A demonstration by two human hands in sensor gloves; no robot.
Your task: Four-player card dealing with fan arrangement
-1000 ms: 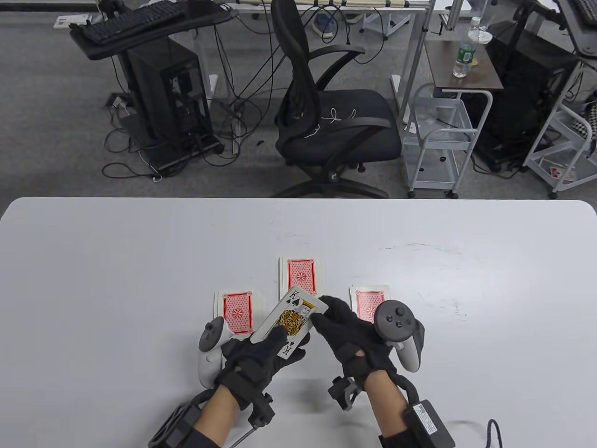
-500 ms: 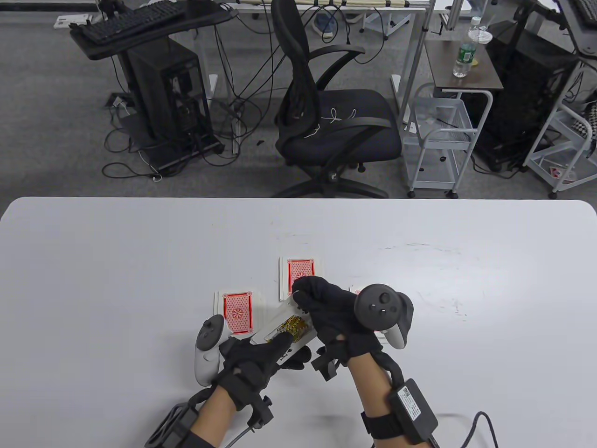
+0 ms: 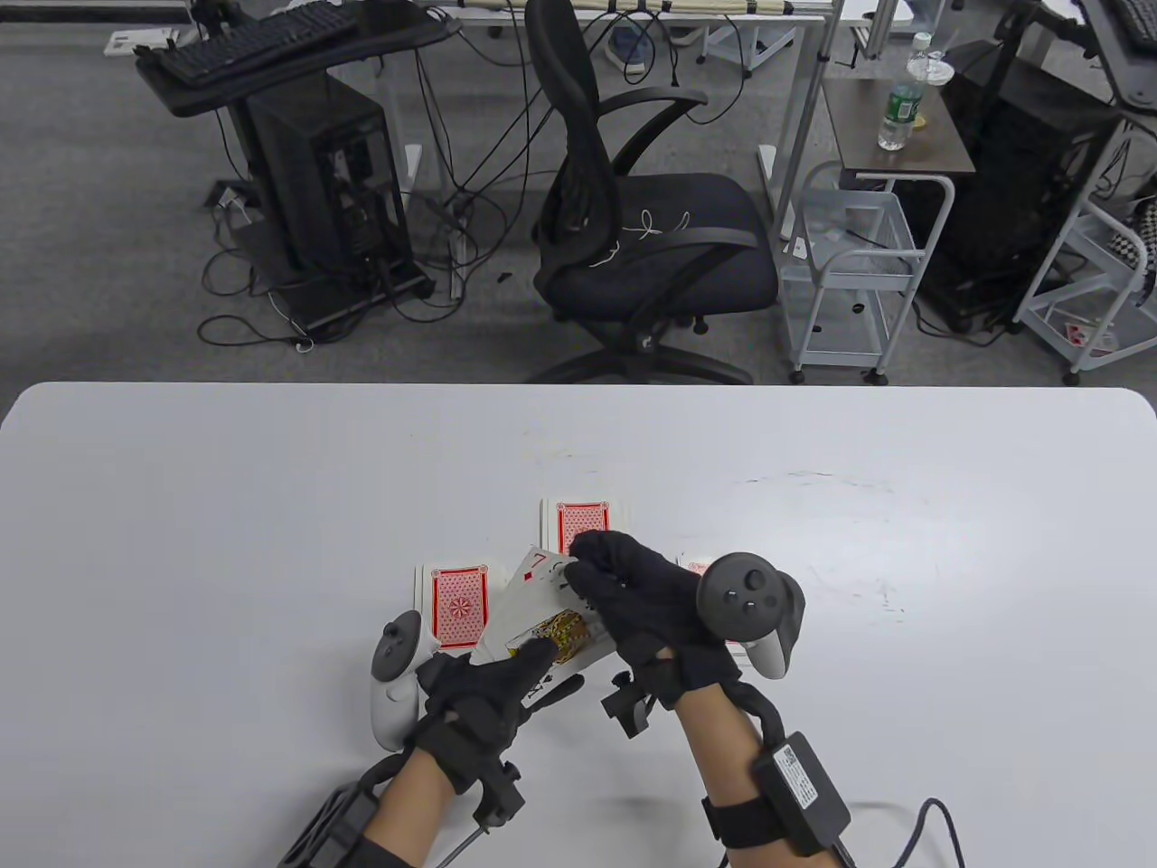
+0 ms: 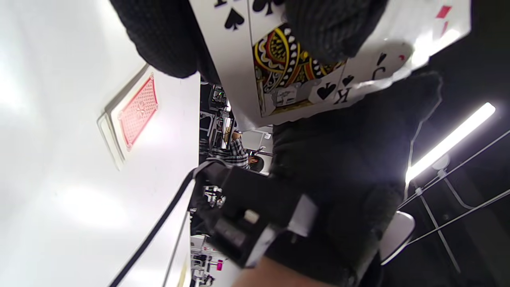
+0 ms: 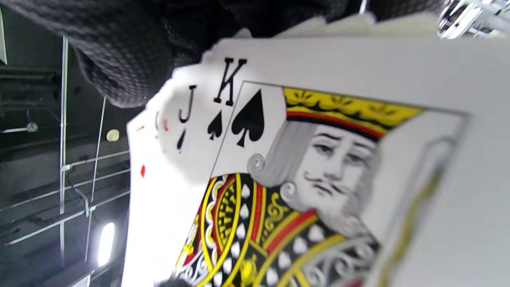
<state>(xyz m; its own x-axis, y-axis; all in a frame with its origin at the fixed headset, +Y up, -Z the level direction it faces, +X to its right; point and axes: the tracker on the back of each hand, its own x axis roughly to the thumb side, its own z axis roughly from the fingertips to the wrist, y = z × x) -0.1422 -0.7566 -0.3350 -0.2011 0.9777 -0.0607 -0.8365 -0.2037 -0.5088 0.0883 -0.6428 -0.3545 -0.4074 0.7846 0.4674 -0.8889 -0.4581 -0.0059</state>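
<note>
Left hand [image 3: 479, 701] grips the face-up packet [image 3: 547, 624] at its near end, long axis running away to the upper right. Right hand [image 3: 646, 610] fingers [image 3: 587, 556] pinch the far corner, nearest for spreading the fan.

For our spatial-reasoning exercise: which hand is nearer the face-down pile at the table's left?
Left. The left hand sits just below that pile; the right hand is farther right, across the fanned cards.

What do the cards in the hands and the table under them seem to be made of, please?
Cards: probably coated paper stock, smooth and slightly glossy; they are thin, flex where the left hand and right hand spread them, and have crisp printed faces.
Table: a hard, smooth white top, likely laminate or plastic; it shows soft light reflections and faint scuffs.
</note>
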